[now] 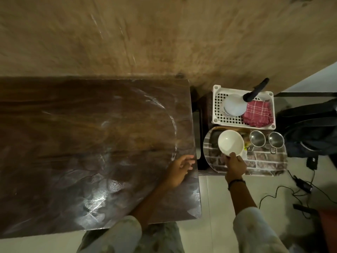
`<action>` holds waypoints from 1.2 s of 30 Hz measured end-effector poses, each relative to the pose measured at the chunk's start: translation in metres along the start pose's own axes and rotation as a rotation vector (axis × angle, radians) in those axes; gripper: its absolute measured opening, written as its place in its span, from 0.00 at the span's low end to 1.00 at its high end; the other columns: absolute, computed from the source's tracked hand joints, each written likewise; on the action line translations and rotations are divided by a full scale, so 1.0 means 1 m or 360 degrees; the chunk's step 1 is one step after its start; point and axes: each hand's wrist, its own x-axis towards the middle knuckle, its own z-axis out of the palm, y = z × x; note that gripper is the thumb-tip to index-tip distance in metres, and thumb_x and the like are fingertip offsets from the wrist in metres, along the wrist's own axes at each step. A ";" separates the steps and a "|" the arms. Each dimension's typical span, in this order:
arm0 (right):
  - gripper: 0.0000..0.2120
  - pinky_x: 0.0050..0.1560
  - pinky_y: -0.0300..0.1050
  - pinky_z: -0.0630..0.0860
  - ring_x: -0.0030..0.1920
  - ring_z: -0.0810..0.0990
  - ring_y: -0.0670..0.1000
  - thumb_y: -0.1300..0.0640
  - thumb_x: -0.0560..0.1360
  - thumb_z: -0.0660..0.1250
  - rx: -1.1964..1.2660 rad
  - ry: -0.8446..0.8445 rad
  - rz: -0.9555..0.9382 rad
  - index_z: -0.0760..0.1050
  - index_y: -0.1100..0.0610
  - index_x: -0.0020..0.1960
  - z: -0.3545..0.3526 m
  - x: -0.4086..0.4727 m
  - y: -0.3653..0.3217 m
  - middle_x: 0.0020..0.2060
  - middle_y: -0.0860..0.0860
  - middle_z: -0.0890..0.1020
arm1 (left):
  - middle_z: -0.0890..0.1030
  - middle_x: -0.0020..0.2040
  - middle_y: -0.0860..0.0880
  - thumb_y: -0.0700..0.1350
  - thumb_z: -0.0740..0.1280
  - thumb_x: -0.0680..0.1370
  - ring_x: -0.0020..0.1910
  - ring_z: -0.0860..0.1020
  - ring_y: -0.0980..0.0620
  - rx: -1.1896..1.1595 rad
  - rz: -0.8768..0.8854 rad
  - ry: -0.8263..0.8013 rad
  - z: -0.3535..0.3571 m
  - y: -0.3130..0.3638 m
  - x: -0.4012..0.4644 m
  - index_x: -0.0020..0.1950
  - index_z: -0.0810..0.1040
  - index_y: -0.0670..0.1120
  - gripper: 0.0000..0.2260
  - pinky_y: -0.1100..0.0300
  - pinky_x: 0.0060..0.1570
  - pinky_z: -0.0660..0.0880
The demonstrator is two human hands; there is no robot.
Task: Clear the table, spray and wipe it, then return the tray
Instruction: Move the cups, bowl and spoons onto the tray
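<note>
A dark wooden table [87, 143] fills the left, its glossy top bare and streaked. My left hand [179, 168] hovers open over its right edge. To the right, a brick-patterned tray [264, 165] rests on a low stand. My right hand [235, 164] grips the rim of a white bowl [230, 142] over the tray's left part. Two steel cups [257, 138] [276, 140] stand on the tray's far side. Behind it, a white plastic basket [218, 114] holds a white spray bottle [233, 107] with a black trigger and a folded pink checked cloth [258, 114].
A wooden wall [164, 37] stands behind the table. A black bag [310, 128] sits right of the tray. Cables and an adapter [302, 187] trail over the pale tiled floor at the right. A narrow gap separates table and stand.
</note>
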 end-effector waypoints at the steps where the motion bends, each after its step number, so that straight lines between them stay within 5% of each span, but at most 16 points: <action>1: 0.16 0.30 0.29 0.77 0.52 0.78 0.55 0.63 0.76 0.62 -0.0002 -0.0021 -0.0008 0.75 0.68 0.61 0.002 0.004 -0.001 0.58 0.60 0.79 | 0.78 0.62 0.43 0.39 0.56 0.81 0.45 0.77 0.59 0.0004 -0.0005 0.0021 -0.005 -0.003 0.001 0.65 0.72 0.41 0.13 0.66 0.48 0.74; 6: 0.21 0.36 0.37 0.80 0.52 0.80 0.55 0.49 0.79 0.61 0.0034 -0.0001 0.0120 0.73 0.64 0.64 0.006 -0.002 -0.002 0.55 0.57 0.80 | 0.78 0.57 0.46 0.38 0.55 0.82 0.44 0.77 0.58 -0.0049 -0.0046 0.0093 -0.024 -0.011 -0.004 0.63 0.72 0.40 0.12 0.65 0.46 0.73; 9: 0.19 0.32 0.37 0.80 0.41 0.81 0.52 0.50 0.79 0.60 0.0155 0.0131 0.0062 0.71 0.60 0.65 0.006 -0.034 0.008 0.50 0.58 0.80 | 0.79 0.52 0.49 0.40 0.56 0.81 0.41 0.79 0.59 -0.0078 -0.0066 0.0144 -0.037 -0.012 -0.014 0.57 0.74 0.45 0.09 0.66 0.43 0.73; 11: 0.14 0.37 0.40 0.80 0.43 0.80 0.55 0.51 0.80 0.60 0.0025 0.0132 -0.0012 0.73 0.57 0.60 0.011 -0.061 0.028 0.51 0.58 0.80 | 0.83 0.46 0.53 0.41 0.58 0.81 0.36 0.80 0.62 -0.0140 -0.0099 0.0247 -0.054 -0.016 -0.025 0.50 0.75 0.50 0.07 0.65 0.40 0.73; 14: 0.09 0.47 0.54 0.76 0.46 0.78 0.60 0.51 0.81 0.59 -0.0237 -0.0145 -0.0002 0.75 0.54 0.52 0.030 -0.110 0.063 0.48 0.60 0.80 | 0.83 0.34 0.61 0.47 0.61 0.78 0.32 0.79 0.65 -0.0283 -0.0140 0.0400 -0.088 -0.025 -0.050 0.45 0.75 0.54 0.05 0.67 0.36 0.73; 17: 0.09 0.37 0.43 0.75 0.38 0.77 0.56 0.56 0.81 0.59 -0.0353 -0.0546 -0.0015 0.75 0.54 0.45 0.065 -0.172 0.083 0.38 0.59 0.78 | 0.84 0.33 0.60 0.52 0.62 0.71 0.31 0.79 0.63 -0.0440 -0.0155 0.0573 -0.141 -0.044 -0.084 0.45 0.77 0.51 0.08 0.68 0.33 0.72; 19: 0.09 0.30 0.34 0.74 0.31 0.78 0.47 0.59 0.81 0.58 -0.0413 -0.0803 -0.0073 0.75 0.59 0.46 0.092 -0.211 0.091 0.35 0.59 0.77 | 0.84 0.31 0.56 0.44 0.63 0.75 0.28 0.78 0.63 -0.0552 -0.0169 0.0656 -0.178 -0.056 -0.110 0.45 0.76 0.46 0.04 0.67 0.31 0.70; 23: 0.10 0.27 0.34 0.71 0.26 0.74 0.42 0.61 0.81 0.57 -0.0620 -0.1247 -0.0182 0.75 0.58 0.44 0.151 -0.300 0.095 0.31 0.56 0.77 | 0.83 0.30 0.53 0.39 0.63 0.77 0.27 0.79 0.62 -0.0670 -0.0227 0.0891 -0.262 -0.088 -0.176 0.45 0.75 0.41 0.02 0.70 0.28 0.71; 28: 0.10 0.25 0.31 0.68 0.25 0.75 0.43 0.66 0.81 0.54 -0.0764 -0.1467 -0.0259 0.74 0.63 0.49 0.236 -0.405 0.096 0.31 0.55 0.77 | 0.81 0.43 0.41 0.34 0.59 0.79 0.32 0.82 0.56 -0.0772 -0.0279 0.1205 -0.369 -0.137 -0.266 0.50 0.76 0.36 0.07 0.69 0.31 0.77; 36: 0.10 0.30 0.35 0.70 0.32 0.75 0.48 0.62 0.81 0.56 -0.0947 -0.1701 -0.0445 0.75 0.62 0.51 0.341 -0.539 0.120 0.33 0.53 0.78 | 0.83 0.43 0.44 0.38 0.60 0.77 0.44 0.80 0.40 -0.0521 -0.0518 0.1787 -0.520 -0.204 -0.357 0.43 0.77 0.49 0.09 0.52 0.43 0.74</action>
